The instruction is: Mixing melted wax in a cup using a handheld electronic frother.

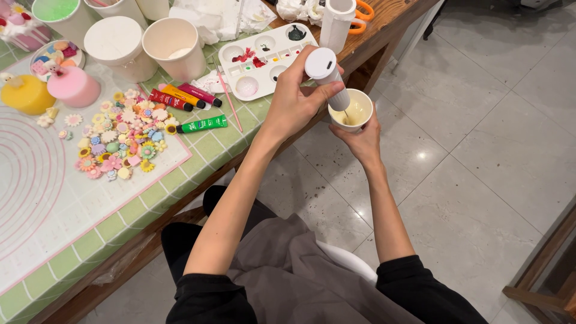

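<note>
- Green-tiled table (207,150) lies left; both hands work off its right edge, above the floor.
- Left hand (294,102) grips a white tube (329,78), tilted, nozzle down-right into the cup.
- Right hand (360,141) cradles the small cream cup (354,110) from below.

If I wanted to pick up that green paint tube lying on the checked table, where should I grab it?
Grip the green paint tube across its middle, coming from above. It lies flat on the table with both long sides free; the thin brush lies just past its black cap end, so the body is the likely safer hold.
</note>
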